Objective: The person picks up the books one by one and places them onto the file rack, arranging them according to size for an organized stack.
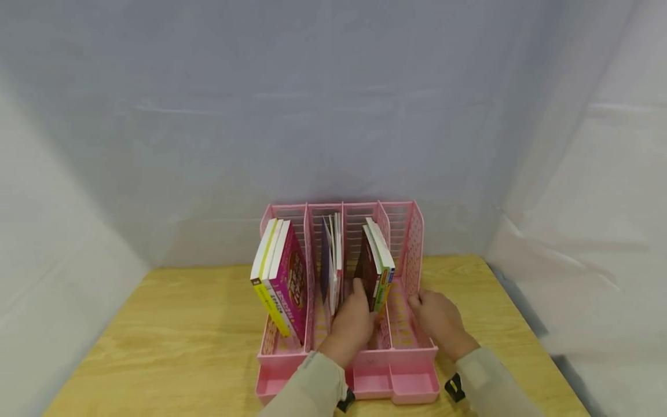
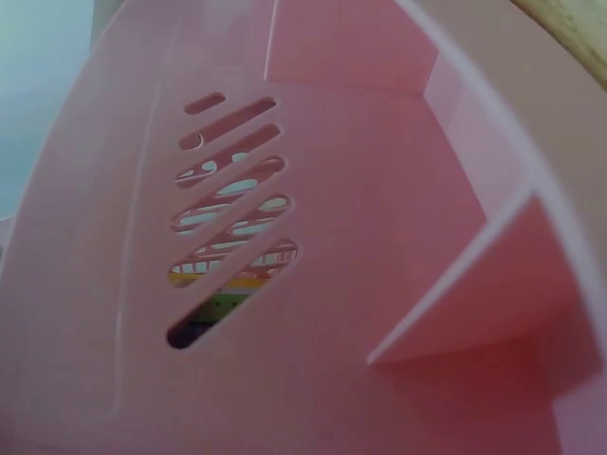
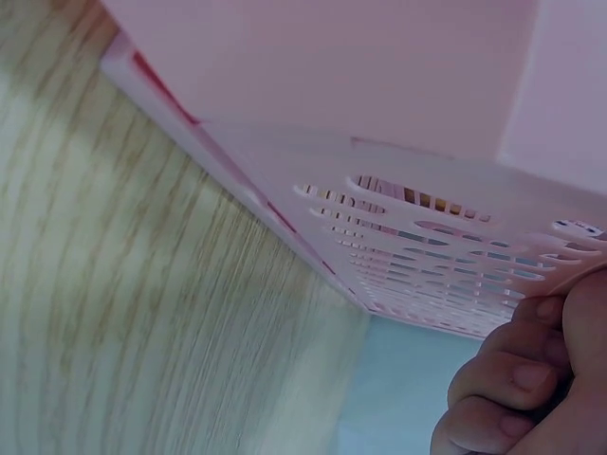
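A pink desk file rack (image 1: 349, 358) with upright dividers stands on the table. My left hand (image 1: 350, 330) reaches into its third compartment, thumb upward beside the dark brown cover of several upright books (image 1: 379, 260). The hand's other fingers are mostly hidden at the foot of those books, so I cannot tell whether they curl round them. My right hand (image 1: 440, 318) grips the front edge of the rack's right side panel (image 3: 427, 246), fingers curled outside it in the right wrist view. Only the rack's pink front wall (image 2: 332, 284) fills the left wrist view.
Thick books (image 1: 278, 278) with yellow and magenta covers lean in the leftmost compartment. Thin booklets (image 1: 333, 260) stand in the second one. Small open trays (image 1: 414, 382) line the rack's front. White sheeting (image 1: 323, 116) hangs behind and at both sides of the wooden table (image 1: 193, 336).
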Demonstrator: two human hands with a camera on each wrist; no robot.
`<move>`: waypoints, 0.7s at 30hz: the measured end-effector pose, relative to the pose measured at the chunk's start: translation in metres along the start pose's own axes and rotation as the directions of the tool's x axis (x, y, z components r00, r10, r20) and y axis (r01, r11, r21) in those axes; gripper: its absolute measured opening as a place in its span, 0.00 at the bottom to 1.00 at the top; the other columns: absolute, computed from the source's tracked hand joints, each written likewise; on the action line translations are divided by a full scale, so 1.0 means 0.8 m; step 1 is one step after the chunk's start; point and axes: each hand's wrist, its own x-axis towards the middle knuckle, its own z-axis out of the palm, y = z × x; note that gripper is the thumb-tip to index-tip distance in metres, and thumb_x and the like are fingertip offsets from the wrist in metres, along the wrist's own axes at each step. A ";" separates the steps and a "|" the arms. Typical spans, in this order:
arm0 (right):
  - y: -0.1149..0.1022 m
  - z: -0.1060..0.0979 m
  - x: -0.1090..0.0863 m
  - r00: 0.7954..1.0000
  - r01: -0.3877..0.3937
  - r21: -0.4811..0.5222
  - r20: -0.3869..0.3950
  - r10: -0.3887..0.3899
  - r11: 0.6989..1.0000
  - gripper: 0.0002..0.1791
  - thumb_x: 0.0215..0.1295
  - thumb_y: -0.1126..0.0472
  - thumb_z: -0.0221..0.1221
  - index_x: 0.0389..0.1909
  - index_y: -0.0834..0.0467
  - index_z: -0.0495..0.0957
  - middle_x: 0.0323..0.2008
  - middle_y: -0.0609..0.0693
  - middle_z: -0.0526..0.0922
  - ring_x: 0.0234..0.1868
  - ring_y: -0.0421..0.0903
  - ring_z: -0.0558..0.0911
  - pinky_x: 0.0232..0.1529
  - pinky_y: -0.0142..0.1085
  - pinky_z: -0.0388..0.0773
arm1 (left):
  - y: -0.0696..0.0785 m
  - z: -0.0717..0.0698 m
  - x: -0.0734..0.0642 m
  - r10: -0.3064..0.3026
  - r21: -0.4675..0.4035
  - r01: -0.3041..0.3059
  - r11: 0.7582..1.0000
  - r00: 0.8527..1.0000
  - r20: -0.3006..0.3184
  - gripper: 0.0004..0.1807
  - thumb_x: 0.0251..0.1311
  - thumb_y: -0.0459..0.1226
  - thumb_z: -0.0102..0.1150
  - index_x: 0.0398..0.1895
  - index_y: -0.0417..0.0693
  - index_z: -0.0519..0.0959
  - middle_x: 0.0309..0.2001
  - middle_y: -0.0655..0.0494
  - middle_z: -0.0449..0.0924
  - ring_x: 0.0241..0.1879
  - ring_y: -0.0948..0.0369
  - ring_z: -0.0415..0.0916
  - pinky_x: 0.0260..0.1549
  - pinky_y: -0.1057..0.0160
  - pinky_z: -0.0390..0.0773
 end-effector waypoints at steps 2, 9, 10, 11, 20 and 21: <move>0.002 -0.002 0.001 1.000 -0.005 0.004 0.008 0.005 1.000 0.21 0.76 0.51 0.48 0.20 0.53 0.66 0.17 0.48 0.68 0.19 0.45 0.66 0.22 0.37 0.62 | 0.002 0.002 0.001 0.004 0.023 -0.004 1.000 1.000 0.002 0.42 0.64 0.35 0.70 0.74 0.32 0.57 0.43 0.35 0.84 0.38 0.44 0.84 0.34 0.48 0.85; 0.010 -0.011 0.006 1.000 0.001 0.022 0.029 -0.002 1.000 0.21 0.78 0.52 0.47 0.21 0.53 0.66 0.18 0.49 0.68 0.20 0.45 0.66 0.23 0.37 0.63 | 0.011 0.008 0.008 0.039 0.041 -0.041 0.998 0.998 0.051 0.31 0.67 0.40 0.66 0.66 0.30 0.68 0.46 0.36 0.84 0.44 0.43 0.85 0.43 0.45 0.85; 0.012 -0.013 0.007 0.999 0.010 0.024 0.031 -0.010 1.000 0.22 0.79 0.52 0.47 0.21 0.54 0.66 0.18 0.49 0.68 0.20 0.45 0.67 0.23 0.37 0.63 | 0.012 0.008 0.009 0.038 0.018 -0.040 0.999 0.997 0.072 0.33 0.68 0.41 0.65 0.68 0.29 0.66 0.49 0.35 0.84 0.46 0.43 0.84 0.46 0.45 0.85; 0.014 -0.015 0.008 0.999 0.017 0.026 0.034 -0.018 1.000 0.22 0.79 0.53 0.46 0.21 0.54 0.66 0.18 0.49 0.68 0.20 0.45 0.67 0.23 0.38 0.64 | 0.014 0.007 0.009 0.035 -0.008 -0.035 0.999 0.995 0.095 0.36 0.68 0.41 0.64 0.71 0.28 0.63 0.55 0.34 0.81 0.51 0.43 0.83 0.51 0.44 0.83; 0.047 -0.027 0.018 0.997 0.065 0.050 0.048 -0.067 0.997 0.23 0.82 0.53 0.39 0.22 0.55 0.66 0.19 0.49 0.67 0.21 0.45 0.65 0.28 0.38 0.64 | 0.020 -0.070 -0.040 0.235 -0.198 -0.183 0.963 0.929 0.286 0.28 0.71 0.40 0.59 0.72 0.44 0.71 0.59 0.48 0.83 0.57 0.52 0.81 0.56 0.51 0.81; 0.051 -0.029 0.018 0.997 0.069 0.067 0.037 -0.071 0.995 0.24 0.82 0.53 0.38 0.23 0.56 0.67 0.19 0.50 0.67 0.22 0.45 0.64 0.28 0.38 0.64 | 0.014 -0.087 -0.050 0.276 -0.250 -0.206 0.946 0.915 0.293 0.22 0.72 0.40 0.59 0.67 0.47 0.76 0.53 0.52 0.86 0.52 0.55 0.83 0.51 0.54 0.84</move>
